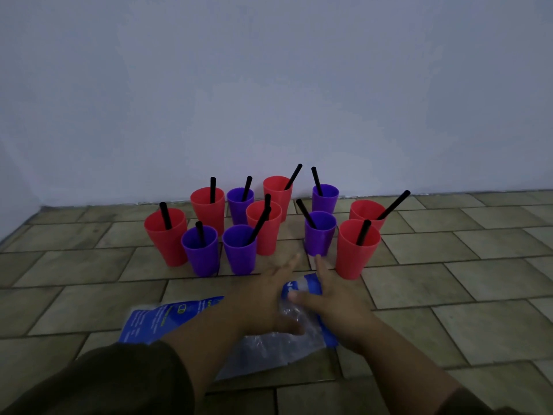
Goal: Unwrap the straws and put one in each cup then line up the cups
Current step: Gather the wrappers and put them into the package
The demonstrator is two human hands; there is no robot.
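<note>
In the head view, the left hand (267,298) and the right hand (330,298) reach forward side by side, fingers straight and spread, grasping nothing. Under them a blue-and-clear plastic bag (167,319) lies on the tiled floor (449,295). At 12 o'clock from the hands, red cups (166,238) and purple cups (239,253) stand in a loose cluster near the wall (269,85), not lined up. Each holds a black straw (393,205). The right fingertips (318,259) are just beside a purple cup's base.

cups (166,244): clustered, black straws (212,190) in | left hand (269,298), right hand (332,298): fingers straight, over wrapper (167,319)
</note>
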